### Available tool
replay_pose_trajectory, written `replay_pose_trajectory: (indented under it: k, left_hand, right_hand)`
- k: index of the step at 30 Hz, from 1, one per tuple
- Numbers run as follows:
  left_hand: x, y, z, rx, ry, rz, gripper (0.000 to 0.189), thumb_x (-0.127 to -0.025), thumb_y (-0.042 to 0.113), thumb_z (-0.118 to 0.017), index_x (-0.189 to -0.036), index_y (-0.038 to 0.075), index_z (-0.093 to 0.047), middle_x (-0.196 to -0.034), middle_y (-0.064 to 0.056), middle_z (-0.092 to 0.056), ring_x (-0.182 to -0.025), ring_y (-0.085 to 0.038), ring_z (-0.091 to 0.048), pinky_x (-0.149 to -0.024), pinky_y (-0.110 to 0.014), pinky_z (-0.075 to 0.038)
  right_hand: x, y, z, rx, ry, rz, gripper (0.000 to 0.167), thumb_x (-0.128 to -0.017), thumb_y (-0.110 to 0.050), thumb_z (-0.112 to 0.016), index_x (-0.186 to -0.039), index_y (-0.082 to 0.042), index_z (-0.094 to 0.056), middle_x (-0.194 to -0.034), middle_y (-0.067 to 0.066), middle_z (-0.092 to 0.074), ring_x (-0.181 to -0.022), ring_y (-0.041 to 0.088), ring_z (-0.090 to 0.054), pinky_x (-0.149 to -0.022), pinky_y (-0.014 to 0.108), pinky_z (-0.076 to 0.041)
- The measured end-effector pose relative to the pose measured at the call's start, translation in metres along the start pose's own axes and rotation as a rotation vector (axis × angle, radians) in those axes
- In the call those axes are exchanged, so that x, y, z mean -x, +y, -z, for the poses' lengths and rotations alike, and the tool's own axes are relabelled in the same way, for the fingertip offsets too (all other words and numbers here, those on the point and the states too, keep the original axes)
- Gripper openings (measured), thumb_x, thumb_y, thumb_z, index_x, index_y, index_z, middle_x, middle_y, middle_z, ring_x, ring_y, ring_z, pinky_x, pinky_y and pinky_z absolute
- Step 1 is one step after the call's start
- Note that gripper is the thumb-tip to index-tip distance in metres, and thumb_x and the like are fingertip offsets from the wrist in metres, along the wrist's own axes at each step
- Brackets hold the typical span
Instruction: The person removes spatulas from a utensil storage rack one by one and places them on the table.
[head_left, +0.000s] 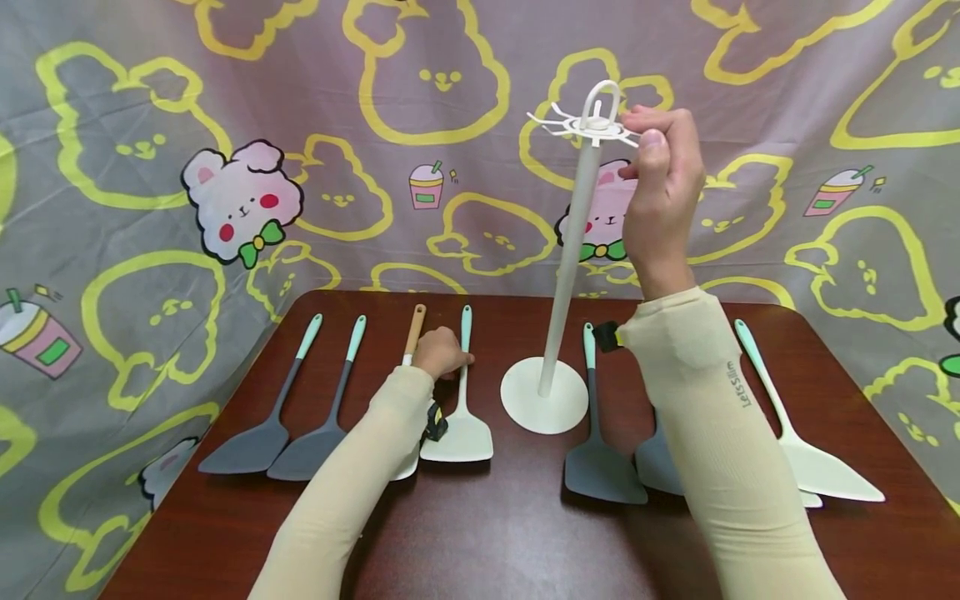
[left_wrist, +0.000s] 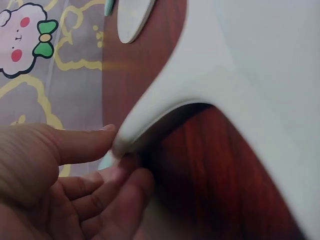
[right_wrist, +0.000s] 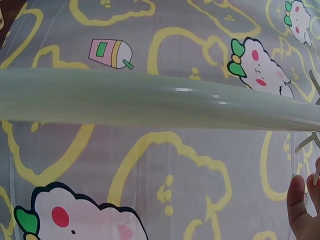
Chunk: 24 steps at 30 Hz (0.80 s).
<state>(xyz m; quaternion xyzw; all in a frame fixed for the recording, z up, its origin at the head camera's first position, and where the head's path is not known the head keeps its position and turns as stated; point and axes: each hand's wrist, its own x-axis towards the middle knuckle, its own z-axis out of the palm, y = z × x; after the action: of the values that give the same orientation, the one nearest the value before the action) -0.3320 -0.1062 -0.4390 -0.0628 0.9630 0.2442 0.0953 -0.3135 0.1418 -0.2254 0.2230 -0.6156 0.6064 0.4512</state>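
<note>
My left hand [head_left: 441,353] pinches the handle of a white spatula with a mint grip [head_left: 459,433] that lies on the table. In the left wrist view the thumb and fingers meet around its white shaft [left_wrist: 132,122]. Beside it lies a spatula with a wooden-look handle [head_left: 415,332], partly covered by my left arm. A white utensil stand [head_left: 572,242] with a round base and a hooked top leans slightly to the right. Up at its top, my right hand [head_left: 667,175] pinches one of the hooks between thumb and fingers.
Two grey spatulas [head_left: 251,446] [head_left: 311,446] lie at the left of the brown table [head_left: 495,542]. Right of the stand are a grey spatula [head_left: 600,471], another grey one [head_left: 656,458] half under my right arm, and a white one [head_left: 825,471]. A patterned curtain [head_left: 480,167] hangs behind.
</note>
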Motion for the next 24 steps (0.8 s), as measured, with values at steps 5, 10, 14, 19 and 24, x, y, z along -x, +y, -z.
replay_pose_trajectory:
  k: [5,10,14,19,24]
  left_hand:
    - [0.003,0.004,0.004,-0.039,-0.030,-0.026,0.032,-0.087,0.031,-0.075,-0.068,0.006,-0.070,-0.054,-0.001,-0.059,-0.050,-0.014,-0.058,-0.046,-0.025,-0.043]
    - [0.007,0.010,0.016,-0.040,-0.010,-0.093,0.038,-0.091,0.031,-0.069,-0.061,0.008,-0.061,-0.048,0.003,-0.047,-0.047,-0.012,-0.046,-0.047,-0.025,-0.037]
    - [0.022,0.017,0.036,0.029,0.063,-0.136,0.031,-0.094,0.034,-0.063,-0.097,0.004,-0.069,-0.087,-0.006,-0.068,-0.082,-0.024,-0.062,-0.075,-0.036,-0.053]
    - [0.050,0.033,0.060,0.097,0.132,-0.195,0.050,-0.097,0.038,-0.059,-0.135,0.006,-0.056,-0.133,-0.013,-0.061,-0.124,-0.034,-0.055,-0.105,-0.051,-0.045]
    - [0.082,0.051,0.072,0.038,0.226,-0.312,0.056,-0.098,0.039,-0.056,-0.143,0.007,-0.048,-0.143,-0.014,-0.053,-0.133,-0.036,-0.049,-0.110,-0.055,-0.039]
  right_hand:
    - [0.000,-0.002,0.002,-0.013,0.009,-0.021,0.034,-0.090,-0.022,-0.036,-0.099,-0.009,-0.067,-0.108,-0.007,-0.064,-0.117,0.014,-0.060,-0.069,0.019,-0.049]
    - [0.001,-0.003,0.004,-0.021,0.007,-0.016,0.033,-0.091,-0.020,-0.037,-0.101,-0.008,-0.067,-0.110,-0.004,-0.066,-0.121,0.017,-0.059,-0.071,0.020,-0.051]
    - [0.002,-0.003,0.004,-0.007,-0.008,-0.010,0.032,-0.092,-0.019,-0.039,-0.101,-0.006,-0.067,-0.112,-0.002,-0.068,-0.123,0.017,-0.059,-0.074,0.020,-0.051]
    - [0.001,-0.005,0.006,-0.017,-0.052,-0.011,0.031,-0.091,-0.018,-0.044,-0.102,-0.003,-0.069,-0.108,-0.002,-0.070,-0.123,0.015,-0.061,-0.079,0.020,-0.050]
    - [0.002,-0.011,0.014,-0.067,-0.136,-0.022,0.032,-0.090,-0.022,-0.047,-0.113,-0.008,-0.065,-0.114,-0.003,-0.067,-0.110,0.013,-0.061,-0.084,0.020,-0.044]
